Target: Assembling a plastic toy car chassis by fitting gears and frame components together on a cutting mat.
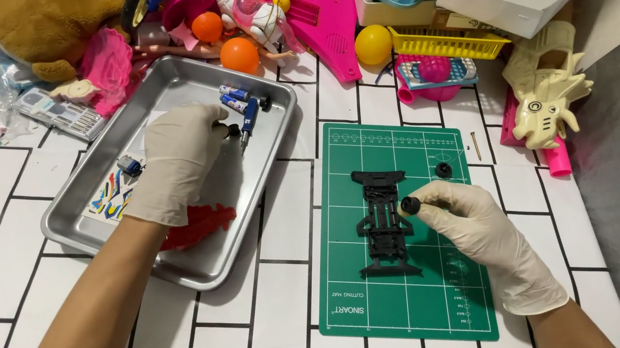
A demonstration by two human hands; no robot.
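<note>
— Which way does the black car frame (383, 221) lie?

— Flat on the green cutting mat (408, 297), its long axis running from the near edge of the table toward the toy pile, wider end near the person. The right hand (477, 225), gloved, has its fingers pinched shut on a small black wheel (410, 205) held just against the frame's right side. Another black wheel (444, 170) lies loose on the mat, a little farther off.

— And the left hand (180, 161)?

— Over the metal tray (202, 271), fingers curled down onto a small dark part (232, 131) beside a blue piece (242, 104). I can't make out whether it truly grips it; the glove hides the fingertips.

— Any room to move?

— The near half of the mat is bare, and white tablecloth (39, 260) shows to the left of the tray. Toys crowd the far edge. A red plastic piece (200, 223) in the tray is half hidden under the left wrist, and a sticker sheet (111, 197) lies by the tray's left wall.
</note>
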